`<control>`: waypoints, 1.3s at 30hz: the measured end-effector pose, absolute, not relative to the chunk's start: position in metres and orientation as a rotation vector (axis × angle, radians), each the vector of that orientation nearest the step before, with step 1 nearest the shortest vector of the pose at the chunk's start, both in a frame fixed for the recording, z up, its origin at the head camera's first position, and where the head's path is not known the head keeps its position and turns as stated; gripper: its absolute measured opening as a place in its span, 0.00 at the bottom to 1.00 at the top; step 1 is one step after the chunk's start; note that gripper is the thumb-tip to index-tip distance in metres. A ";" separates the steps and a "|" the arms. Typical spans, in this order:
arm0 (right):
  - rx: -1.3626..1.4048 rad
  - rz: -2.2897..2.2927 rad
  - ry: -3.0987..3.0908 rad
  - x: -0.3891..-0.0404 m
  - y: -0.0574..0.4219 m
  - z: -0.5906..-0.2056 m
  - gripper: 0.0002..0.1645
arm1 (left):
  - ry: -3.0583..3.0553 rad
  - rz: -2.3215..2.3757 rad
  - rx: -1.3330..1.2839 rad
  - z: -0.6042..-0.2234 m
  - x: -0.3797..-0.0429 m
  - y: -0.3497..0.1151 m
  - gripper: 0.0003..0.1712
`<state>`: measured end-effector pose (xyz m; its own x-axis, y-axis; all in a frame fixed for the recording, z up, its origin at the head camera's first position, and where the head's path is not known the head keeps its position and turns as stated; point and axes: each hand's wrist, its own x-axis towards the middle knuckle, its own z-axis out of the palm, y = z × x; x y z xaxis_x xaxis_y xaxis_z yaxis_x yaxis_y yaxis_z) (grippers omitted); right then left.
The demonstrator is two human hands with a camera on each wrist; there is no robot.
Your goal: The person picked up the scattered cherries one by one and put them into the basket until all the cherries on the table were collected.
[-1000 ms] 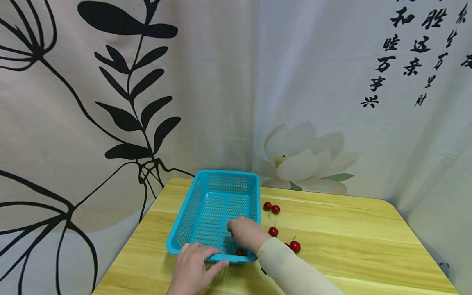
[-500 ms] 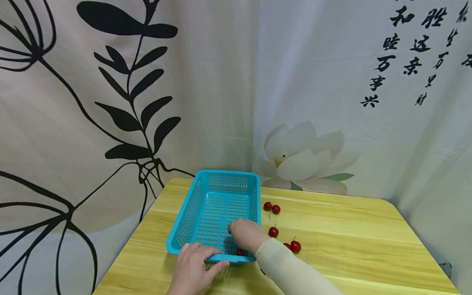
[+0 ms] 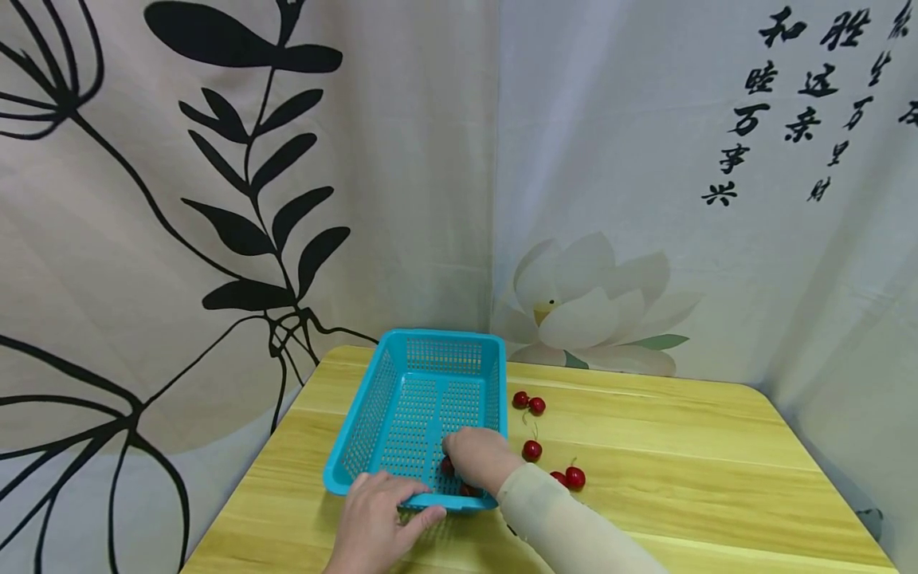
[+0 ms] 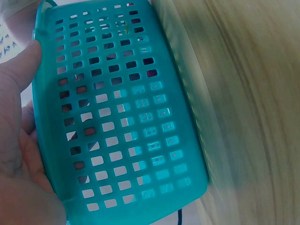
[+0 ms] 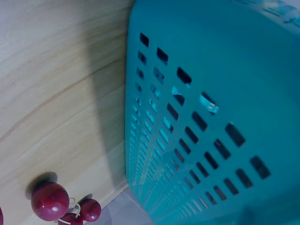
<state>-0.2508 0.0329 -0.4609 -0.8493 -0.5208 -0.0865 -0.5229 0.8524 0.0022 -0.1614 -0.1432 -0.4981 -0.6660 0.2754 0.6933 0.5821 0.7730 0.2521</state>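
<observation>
A blue perforated plastic basket [image 3: 409, 399] stands on the wooden table. My left hand [image 3: 376, 518] grips its near rim, thumb outside and fingers over the edge, as the left wrist view also shows. My right hand [image 3: 480, 456] is lowered inside the basket's near right part, its fingertips hidden. A dark red cherry [image 3: 448, 467] shows just below its curled fingers; whether they pinch it cannot be seen. Another cherry [image 3: 469, 490] lies by the near wall, partly covered. In the right wrist view the basket's side wall [image 5: 211, 70] hides the hand.
To the right of the basket, several cherries lie on the table [image 3: 681, 454]: a pair [image 3: 536, 406] at the back, a single one [image 3: 531, 451] with a stem, and a pair [image 3: 575, 478] beside my right sleeve. A printed curtain [image 3: 430, 199] hangs behind the table.
A cherry has come into view beneath my right fingers inside the basket. My right hand has barely shifted, and the left hand keeps its grip on the rim.
</observation>
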 end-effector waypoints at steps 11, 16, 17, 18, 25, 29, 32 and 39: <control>-1.079 -0.566 2.929 -0.251 0.060 -0.442 0.14 | -2.319 -0.628 -0.635 -0.498 -0.161 -0.143 0.18; -1.018 -0.881 3.002 -0.246 0.106 -0.428 0.14 | -2.340 -0.645 -0.625 -0.497 -0.160 -0.142 0.19; -0.969 -0.925 3.028 -0.245 0.117 -0.427 0.14 | -2.351 -0.648 -0.620 -0.497 -0.160 -0.141 0.20; -0.912 -0.966 3.042 -0.244 0.129 -0.426 0.13 | -2.360 -0.648 -0.612 -0.497 -0.160 -0.141 0.20; -0.543 -1.026 3.144 -0.239 0.207 -0.434 0.09 | -2.364 -0.652 -0.596 -0.498 -0.160 -0.142 0.20; -0.376 -1.025 3.143 -0.237 0.232 -0.444 0.09 | -2.353 -0.654 -0.591 -0.498 -0.160 -0.142 0.19; -0.307 -1.011 3.124 -0.238 0.241 -0.452 0.09 | -2.344 -0.654 -0.588 -0.497 -0.160 -0.142 0.19; -0.169 -0.934 3.041 -0.244 0.241 -0.469 0.11 | -2.356 -0.653 -0.591 -0.498 -0.160 -0.141 0.19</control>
<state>-0.2443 0.2409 -0.4690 -0.9934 -0.0886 0.0729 -0.1142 0.8225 -0.5572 -0.1601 -0.1411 -0.4983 -0.7101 0.2464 0.6596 0.5507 0.7780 0.3023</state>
